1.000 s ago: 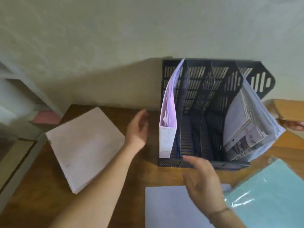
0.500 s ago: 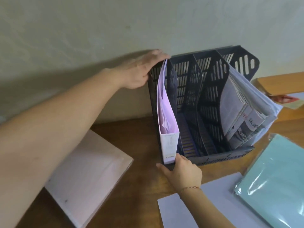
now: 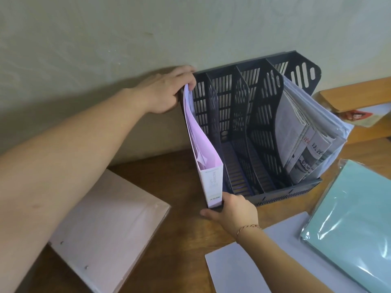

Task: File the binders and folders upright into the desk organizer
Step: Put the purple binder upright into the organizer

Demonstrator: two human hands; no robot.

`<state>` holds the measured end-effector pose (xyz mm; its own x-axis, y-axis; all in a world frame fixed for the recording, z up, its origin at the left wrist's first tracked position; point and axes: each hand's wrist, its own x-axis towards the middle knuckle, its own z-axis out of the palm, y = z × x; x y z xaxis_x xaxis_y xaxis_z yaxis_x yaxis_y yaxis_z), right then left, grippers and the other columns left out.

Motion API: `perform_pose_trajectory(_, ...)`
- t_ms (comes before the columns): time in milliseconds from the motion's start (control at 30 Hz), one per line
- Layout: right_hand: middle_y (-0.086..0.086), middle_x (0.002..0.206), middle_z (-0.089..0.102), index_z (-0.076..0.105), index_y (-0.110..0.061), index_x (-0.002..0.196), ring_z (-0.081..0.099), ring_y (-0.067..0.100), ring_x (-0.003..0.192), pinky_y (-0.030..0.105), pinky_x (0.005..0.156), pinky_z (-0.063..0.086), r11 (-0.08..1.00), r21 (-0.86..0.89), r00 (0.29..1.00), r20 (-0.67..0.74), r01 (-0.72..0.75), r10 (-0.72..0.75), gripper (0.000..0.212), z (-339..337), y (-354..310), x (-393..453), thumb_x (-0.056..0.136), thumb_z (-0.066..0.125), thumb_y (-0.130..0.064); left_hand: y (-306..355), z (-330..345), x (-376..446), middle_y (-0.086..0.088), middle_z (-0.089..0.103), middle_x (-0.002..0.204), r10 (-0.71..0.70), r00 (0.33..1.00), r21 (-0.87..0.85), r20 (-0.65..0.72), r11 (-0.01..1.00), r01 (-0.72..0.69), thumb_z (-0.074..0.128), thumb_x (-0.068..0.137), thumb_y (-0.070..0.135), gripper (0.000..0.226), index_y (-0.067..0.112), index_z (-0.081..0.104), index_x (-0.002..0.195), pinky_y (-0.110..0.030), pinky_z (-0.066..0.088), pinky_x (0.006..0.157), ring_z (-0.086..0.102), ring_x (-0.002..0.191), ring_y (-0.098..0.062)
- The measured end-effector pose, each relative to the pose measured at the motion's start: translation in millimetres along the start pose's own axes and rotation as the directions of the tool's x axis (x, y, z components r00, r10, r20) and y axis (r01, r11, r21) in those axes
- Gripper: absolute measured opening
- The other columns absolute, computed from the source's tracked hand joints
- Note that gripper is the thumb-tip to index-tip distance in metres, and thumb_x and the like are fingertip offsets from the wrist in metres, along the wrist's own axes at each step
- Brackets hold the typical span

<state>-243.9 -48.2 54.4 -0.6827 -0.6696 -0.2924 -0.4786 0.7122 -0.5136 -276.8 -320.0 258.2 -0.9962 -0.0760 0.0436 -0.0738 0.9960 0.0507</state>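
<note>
Hands unmoved; left hand (image 3: 167, 92) grips binder (image 3: 203, 149) top

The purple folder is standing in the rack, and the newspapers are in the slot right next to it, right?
Not quite. In the head view, the purple folder stands in the rack's leftmost slot, but the newspapers are in the rightmost slot, with empty slots between.
</note>
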Motion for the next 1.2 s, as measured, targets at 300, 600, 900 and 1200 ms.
perform_pose_trajectory(300, -0.013, 0.125, 0.058, 0.058, -0.029, 0.119, 0.066, 0.016, 0.094, 0.022, 0.064, 0.054, 0.949, -0.235, 0.947, -0.192, 0.210, -0.257, 0.033, 0.6, 20.9, -13.5, 0.091, 0.054, -0.044, 6.4, 40.5, -47.6, 0.000, 0.023, 0.154, -0.146, 0.905, -0.366, -0.400, 0.930, -0.012, 0.061, 0.087, 0.003, 0.070, 0.021, 0.031, 0.148, -0.044, 0.029, 0.116, 0.026, 0.144, -0.025)
perform_pose_trajectory(600, -0.005, 0.097, 0.069, 0.065, -0.023, 0.102, 0.064, 0.019, 0.055, 0.022, 0.045, 0.044, 0.920, -0.324, 0.920, -0.246, 0.220, -0.307, 0.020, 6.1, 24.4, -20.5, 0.083, 0.069, -0.030, 181.7, 247.3, -198.7, 0.015, 0.063, 0.125, -0.598, 0.799, -0.724, -0.057, 0.576, 0.380, 0.069, 0.079, 0.052, 0.058, 0.025, 0.061, 0.130, -0.026, 0.056, 0.090, 0.063, 0.110, -0.005)
perform_pose_trajectory(900, 0.001, 0.086, 0.073, 0.070, -0.018, 0.100, 0.067, 0.023, 0.058, 0.026, 0.046, 0.051, 0.918, -0.282, 0.886, -0.295, 0.277, -0.358, 0.026, 9.4, 24.2, -15.3, 0.075, 0.077, -0.012, 185.7, 230.9, -179.4, -0.005, 0.072, 0.112, -0.622, 0.724, -0.622, -0.297, 0.701, 0.347, 0.076, 0.078, 0.021, 0.035, 0.010, 0.074, 0.111, -0.037, 0.062, 0.075, 0.072, 0.098, -0.019)
perform_pose_trajectory(1200, 0.000, 0.080, 0.073, 0.071, -0.017, 0.098, 0.062, 0.019, 0.046, 0.021, 0.036, 0.047, 0.847, -0.380, 0.808, -0.317, 0.372, -0.497, 0.035, 9.3, 33.3, -13.0, 0.067, 0.084, -0.010, 180.6, 240.2, -178.8, -0.006, 0.076, 0.099, -0.514, 0.691, -0.482, -0.508, 0.835, 0.268, 0.081, 0.074, 0.017, 0.026, 0.008, 0.078, 0.098, -0.024, 0.059, 0.061, 0.075, 0.083, -0.019)
